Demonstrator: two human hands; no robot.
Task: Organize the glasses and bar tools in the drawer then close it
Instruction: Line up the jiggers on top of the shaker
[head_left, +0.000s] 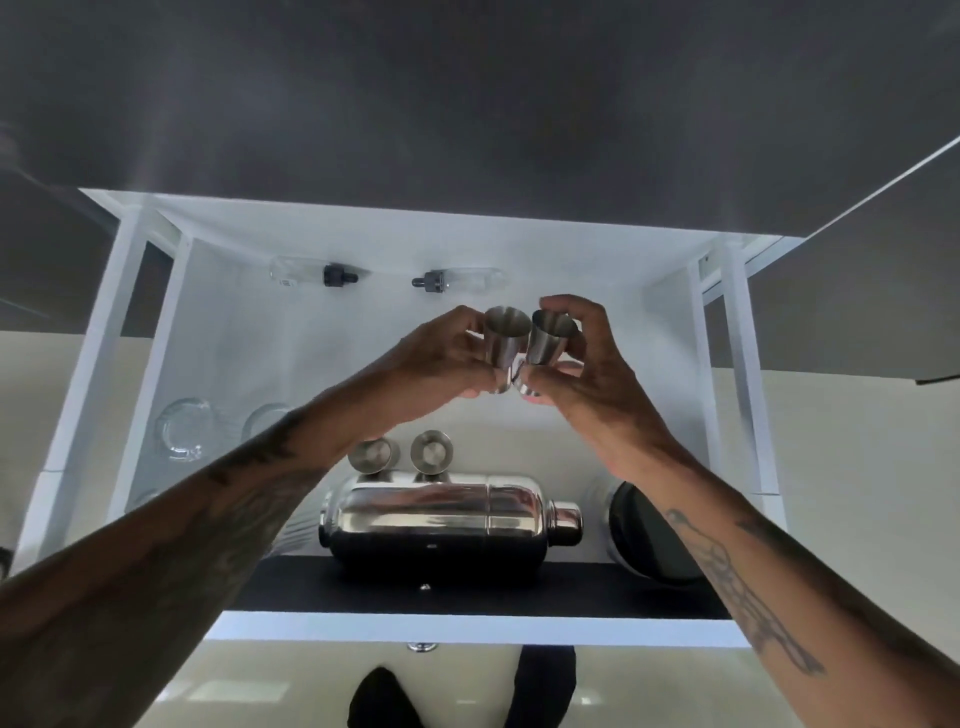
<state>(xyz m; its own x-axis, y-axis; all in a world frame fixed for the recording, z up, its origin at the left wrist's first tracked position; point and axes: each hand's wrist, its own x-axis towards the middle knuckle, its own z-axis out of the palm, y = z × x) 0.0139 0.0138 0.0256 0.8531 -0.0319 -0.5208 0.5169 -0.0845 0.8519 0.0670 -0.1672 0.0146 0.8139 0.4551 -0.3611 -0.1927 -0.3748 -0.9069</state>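
Two glass tumblers (184, 428) sit at the drawer's (467, 626) left edge. I've got my left hand (436, 364) pinching one steel cup (504, 338) and my right hand (582, 374) pinching another (550, 340), fingers curled tight, rims touching above the drawer, probably to nest them near the shaker (447, 519).

White drawer (156, 332), black front lip. Inside it: mirror-silver shaker (447, 525), 4 silver steel cups (506, 343), 2 clear black-capped dropper bottles (317, 273).

Steel cups (530, 345) over open drawer (467, 629)
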